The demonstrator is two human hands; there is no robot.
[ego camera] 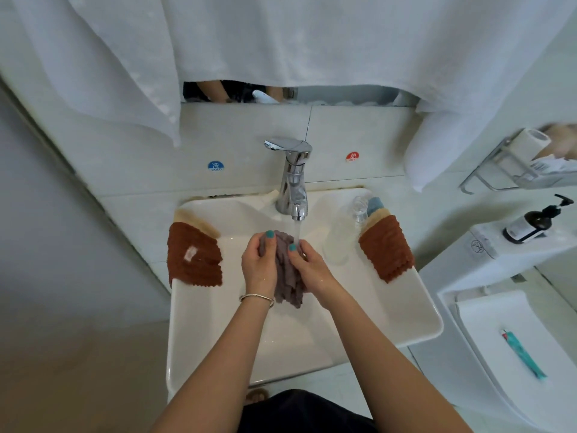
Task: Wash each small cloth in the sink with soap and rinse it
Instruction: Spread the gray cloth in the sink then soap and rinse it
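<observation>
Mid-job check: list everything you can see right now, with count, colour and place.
grey cloth: 1, grey-purple, under the running tap, between both hands
brown cloths: 2, rust brown, one draped on each sink side rim
sink: 1, white, centre
tap: 1, chrome, back of sink, water flowing
clear bottle: 1, transparent, right inside the sink
pump bottle: 1, dark, shelf at right
toothbrush: 1, teal, lower right
left hand: grips the grey cloth
right hand: grips the grey cloth
</observation>
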